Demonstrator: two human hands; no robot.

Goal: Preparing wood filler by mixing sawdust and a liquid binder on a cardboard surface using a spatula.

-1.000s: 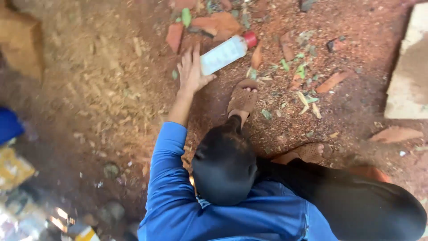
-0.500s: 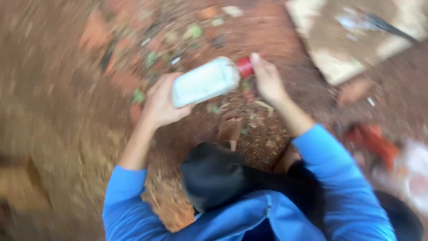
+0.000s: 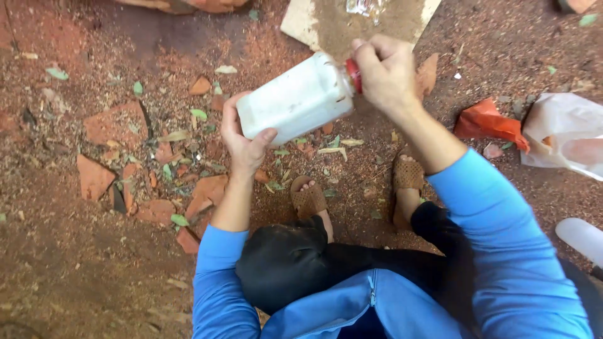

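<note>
A white plastic bottle (image 3: pixel 295 100) with a red cap (image 3: pixel 353 74) is held tilted above the red dirt ground. My left hand (image 3: pixel 242 138) grips the bottle's base end. My right hand (image 3: pixel 384 70) is closed around the red cap at the neck. Both arms wear blue sleeves. Below the bottle are my two feet in brown sandals (image 3: pixel 309 198), with dark trousers over my knees.
Broken red tile pieces (image 3: pixel 113 125) and green leaves litter the ground at left. A pale board (image 3: pixel 301 22) lies at the top. An orange scrap (image 3: pixel 487 122) and a white plastic bag (image 3: pixel 562 132) lie at right, a white object (image 3: pixel 581 237) at the right edge.
My left hand picked the bottle up off the ground. My right hand came in and closed on the red cap. The view swung right and steadied.
</note>
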